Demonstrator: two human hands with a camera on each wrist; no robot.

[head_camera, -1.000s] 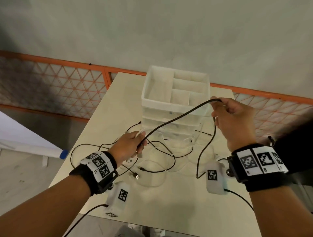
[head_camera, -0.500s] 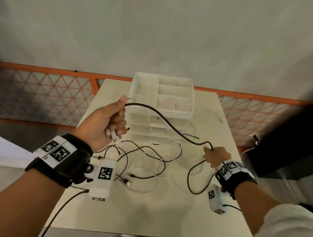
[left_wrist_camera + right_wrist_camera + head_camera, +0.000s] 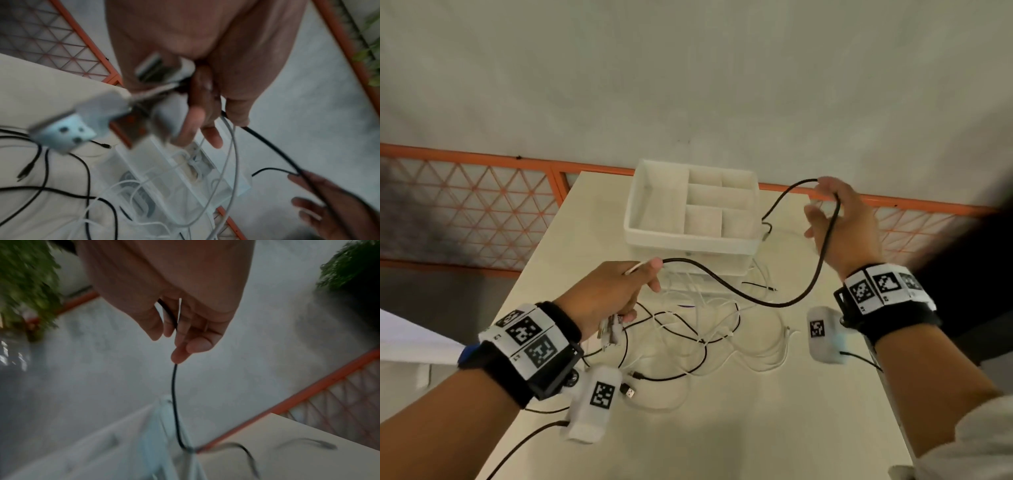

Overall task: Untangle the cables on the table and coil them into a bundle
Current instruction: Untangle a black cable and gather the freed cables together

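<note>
My left hand [image 3: 650,270] hovers in front of the white organiser and grips the black cable [image 3: 774,303] together with a white cable; several plugs [image 3: 610,329] hang below its fist. From there the black cable sags, then rises to my right hand [image 3: 825,205], raised right of the organiser. It loops over that hand's loosely curled fingers and trails down towards the table. In the right wrist view the black cable [image 3: 174,386] runs between the fingers [image 3: 180,344]. In the left wrist view my left hand [image 3: 205,121] holds blurred plugs. A tangle of black and white cables [image 3: 688,339] lies on the table.
A white compartment organiser [image 3: 640,219] stands on clear drawers at the table's far middle. An orange mesh fence [image 3: 465,205] runs behind the cream table [image 3: 722,428]. White tagged boxes [image 3: 599,401] hang under both wrists. The table's left and right edges are close.
My right hand rose from the table surface to beside the organiser, lifting the black cable. My left hand dropped from high on the left to in front of the organiser.
</note>
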